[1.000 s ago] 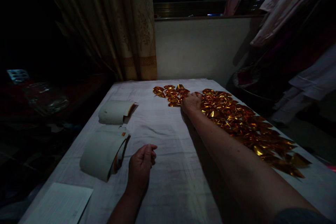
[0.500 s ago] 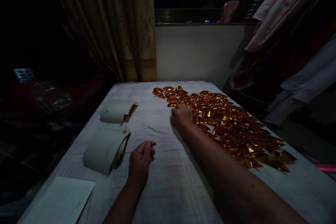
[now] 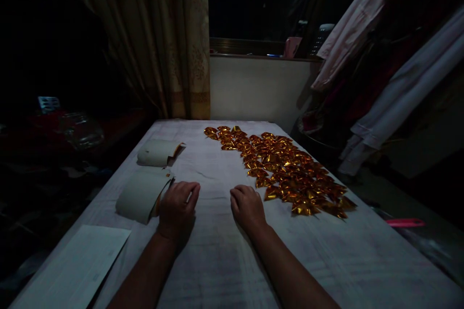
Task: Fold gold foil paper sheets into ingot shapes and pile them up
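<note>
My left hand (image 3: pixel 177 206) is at the right edge of the nearer curved paper stack (image 3: pixel 139 196), its fingers curled in and its thumb bent beside them. Whatever the fingers may pinch is hidden. My right hand (image 3: pixel 249 206) rests low over the middle of the sheet, fingers curled together, with nothing visible in them. To its right and beyond spreads a large group of folded gold foil pieces (image 3: pixel 282 164), apart from the hand. A second curved paper stack (image 3: pixel 154 152), pale outside with gold at its edge, lies behind the first.
A pale sheet (image 3: pixel 213 260) covers the work surface. A flat white board or paper (image 3: pixel 72 265) lies at the near left. Behind are a curtain (image 3: pixel 188 58) and wall (image 3: pixel 250 87); clothes (image 3: pixel 362 24) hang at right. A clear container (image 3: pixel 81 130) stands on the dark left side.
My right hand has drawn back from the gold foil pieces toward me. My left hand has moved left and forward to the nearer paper stack. The camera view has shifted.
</note>
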`<state>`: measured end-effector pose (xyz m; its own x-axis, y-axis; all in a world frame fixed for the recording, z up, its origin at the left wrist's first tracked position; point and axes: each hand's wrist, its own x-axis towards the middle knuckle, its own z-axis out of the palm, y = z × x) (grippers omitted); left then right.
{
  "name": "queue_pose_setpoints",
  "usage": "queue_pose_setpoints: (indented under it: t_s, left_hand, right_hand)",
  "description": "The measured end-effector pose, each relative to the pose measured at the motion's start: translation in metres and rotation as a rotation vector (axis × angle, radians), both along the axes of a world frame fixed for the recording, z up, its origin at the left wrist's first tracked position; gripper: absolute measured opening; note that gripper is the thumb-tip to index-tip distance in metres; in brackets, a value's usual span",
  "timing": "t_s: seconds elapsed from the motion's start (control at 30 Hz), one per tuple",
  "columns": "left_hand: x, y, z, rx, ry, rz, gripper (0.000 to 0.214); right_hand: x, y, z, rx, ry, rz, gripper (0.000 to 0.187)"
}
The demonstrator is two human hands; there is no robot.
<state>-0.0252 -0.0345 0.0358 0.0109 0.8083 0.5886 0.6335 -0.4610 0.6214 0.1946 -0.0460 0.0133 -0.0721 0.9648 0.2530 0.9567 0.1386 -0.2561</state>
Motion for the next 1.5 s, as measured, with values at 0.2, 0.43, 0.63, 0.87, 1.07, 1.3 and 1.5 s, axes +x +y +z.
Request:
queue_pose_setpoints:
  t_s: [0.2, 0.43, 0.63, 0.87, 1.07, 1.3, 1.5]
  left_hand:
    - [-0.04, -0.005, 0.013, -0.091, 0.553, 0.593, 0.06]
    - [-0.045, -0.021, 0.0, -0.302, 0.732, 0.662, 0.055]
    - [-0.047, -0.024, 0.004, -0.283, 0.77, 0.628, 0.048]
    - [-0.053, -0.023, 0.004, -0.277, 0.695, 0.527, 0.043]
    - [-0.06, -0.023, 0.003, -0.125, 0.592, 0.499, 0.038]
    - [-0.055, -0.028, 0.012, 0.19, 0.447, 0.439, 0.035]
    - [-0.031, -0.035, 0.017, 0.273, 0.305, 0.305, 0.034]
  right_hand:
    - [0.004, -0.004, -0.009, 0.064, 0.107, -0.019, 0.021]
    - [0.006, -0.004, -0.01, 0.064, 0.144, -0.01, 0.02]
    - [0.007, -0.003, -0.011, 0.055, 0.146, -0.004, 0.02]
    - [0.007, -0.004, -0.009, 0.043, 0.142, -0.008, 0.021]
    - [0.007, -0.004, -0.009, 0.047, 0.139, -0.007, 0.021]
    - [0.007, -0.004, -0.012, 0.072, 0.16, 0.006, 0.022]
    - [0.008, -0.003, -0.017, 0.117, 0.232, 0.026, 0.024]
